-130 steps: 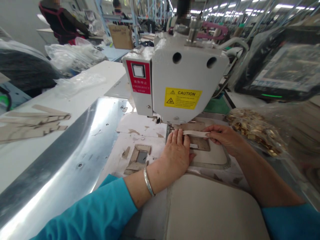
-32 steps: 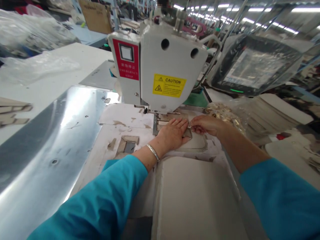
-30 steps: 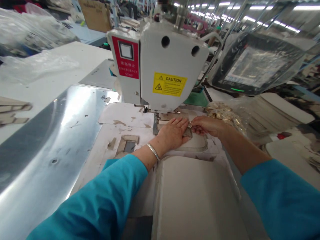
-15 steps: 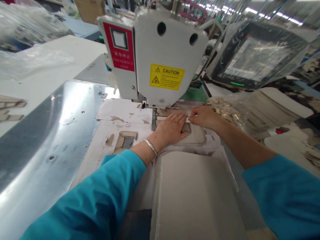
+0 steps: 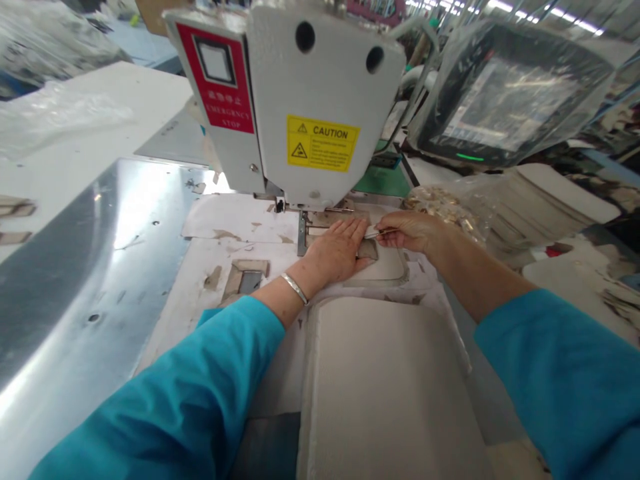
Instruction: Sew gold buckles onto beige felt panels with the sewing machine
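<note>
My left hand (image 5: 337,250) lies flat with fingers stretched out, pressing on beige pieces under the head of a white sewing machine (image 5: 300,100). My right hand (image 5: 410,230) is closed in a pinch on a narrow pale strip (image 5: 373,232) whose far end goes under my left fingers. Beneath both hands sits a beige panel held in a template (image 5: 387,267). A large beige panel (image 5: 385,387) lies in front, close to my body.
A shiny metal plate (image 5: 90,267) covers the table on the left. A plastic bag of gold metal pieces (image 5: 440,207) lies right of the machine, with stacked pale panels (image 5: 545,207) beyond. A plastic-wrapped screen (image 5: 500,100) stands at the right. Cut beige strips (image 5: 15,217) lie far left.
My view has tilted down and drawn closer to the machine. My right hand went from holding the strip's end a few seconds ago to pinching it right beside my left fingers. My left hand stays pressed flat.
</note>
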Action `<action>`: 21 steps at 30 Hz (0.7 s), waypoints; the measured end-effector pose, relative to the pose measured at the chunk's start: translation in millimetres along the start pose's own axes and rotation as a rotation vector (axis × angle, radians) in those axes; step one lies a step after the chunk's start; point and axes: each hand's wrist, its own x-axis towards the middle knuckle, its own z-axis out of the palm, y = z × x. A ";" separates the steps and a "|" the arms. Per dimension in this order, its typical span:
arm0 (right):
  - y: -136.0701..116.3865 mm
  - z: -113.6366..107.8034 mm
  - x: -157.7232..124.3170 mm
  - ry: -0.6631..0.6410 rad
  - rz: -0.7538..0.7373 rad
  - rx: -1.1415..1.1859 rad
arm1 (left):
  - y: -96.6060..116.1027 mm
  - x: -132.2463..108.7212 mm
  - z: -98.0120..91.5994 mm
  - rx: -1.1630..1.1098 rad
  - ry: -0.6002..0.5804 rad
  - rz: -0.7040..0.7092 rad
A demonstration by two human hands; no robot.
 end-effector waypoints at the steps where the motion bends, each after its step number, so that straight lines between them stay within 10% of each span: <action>1: 0.4 0.8 -0.6 0.013 0.013 0.018 | -0.1 0.3 -0.1 0.001 -0.011 0.000; 21: 9.4 1.7 -5.4 0.050 0.032 0.223 | -1.6 2.4 2.4 0.002 -0.012 0.008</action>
